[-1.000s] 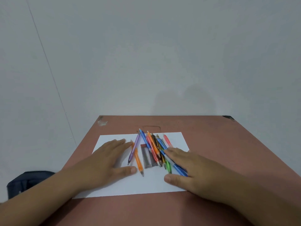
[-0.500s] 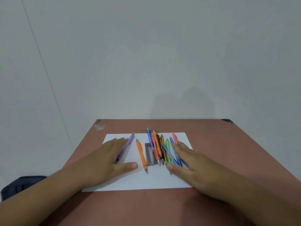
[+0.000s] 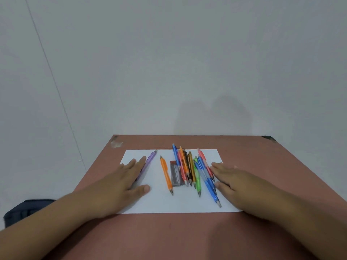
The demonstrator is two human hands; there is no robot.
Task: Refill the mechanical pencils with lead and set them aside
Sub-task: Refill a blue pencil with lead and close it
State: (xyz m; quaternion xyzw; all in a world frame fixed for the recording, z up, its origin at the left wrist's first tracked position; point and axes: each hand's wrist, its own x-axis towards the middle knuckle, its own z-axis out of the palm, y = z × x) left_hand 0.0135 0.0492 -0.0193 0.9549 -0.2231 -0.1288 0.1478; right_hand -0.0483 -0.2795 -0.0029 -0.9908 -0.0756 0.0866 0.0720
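Left hand [image 3: 120, 182] flat, fingers straight on purple pencil [image 3: 148, 163], right hand [image 3: 238, 182] flat, nothing gripped, pencil cluster [image 3: 193, 169] at its 9 o'clock

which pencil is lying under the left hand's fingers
The purple pencil, off at the sheet's left; the left hand rests on it. The others lie uncovered.

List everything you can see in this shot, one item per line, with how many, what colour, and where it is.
Table: one, reddish-brown, against the wall.
Paper sheet: one, white, mid-table.
Purple pencil: one, partly under the left fingers.
Lone orange pencil: one, left of the lead case.
Lead case: one, grey, centre of the sheet.
Pencil cluster: about eight; blue, orange, red, green, brown, black; right of the case.
Bag: one, dark, lower left.
Left hand: flat on the sheet.
Right hand: flat beside the cluster.
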